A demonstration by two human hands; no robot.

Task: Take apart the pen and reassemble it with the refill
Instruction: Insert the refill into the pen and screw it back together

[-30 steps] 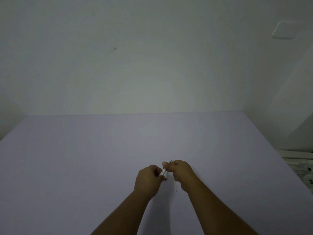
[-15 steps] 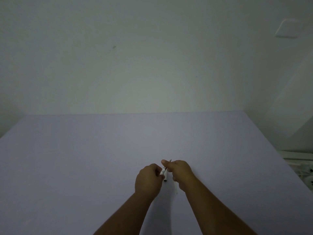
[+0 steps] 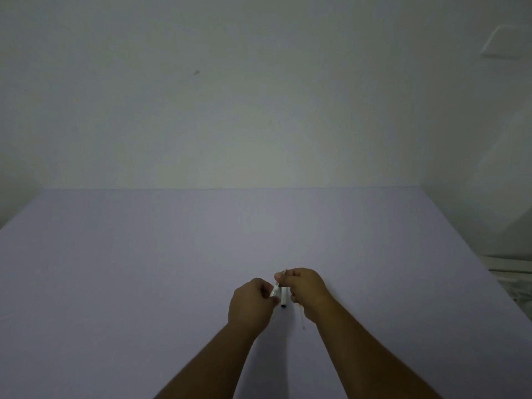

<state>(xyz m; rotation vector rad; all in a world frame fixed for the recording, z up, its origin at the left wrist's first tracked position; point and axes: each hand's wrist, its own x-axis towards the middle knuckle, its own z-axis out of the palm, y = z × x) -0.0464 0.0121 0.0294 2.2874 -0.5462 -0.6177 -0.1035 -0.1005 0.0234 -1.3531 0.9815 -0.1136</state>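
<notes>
Both hands pinching slim silvery pen (image 3: 277,288): left hand (image 3: 251,304), right hand (image 3: 305,290). Barely moved since second ago, probably still unscrewing. White tube (image 3: 284,297) on lilac desk (image 3: 144,269) near front edge.

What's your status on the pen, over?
Left hand and right hand both pinch the pen, held above the table. A white tube and a thin clear piece lie below. Nothing in the way.
</notes>
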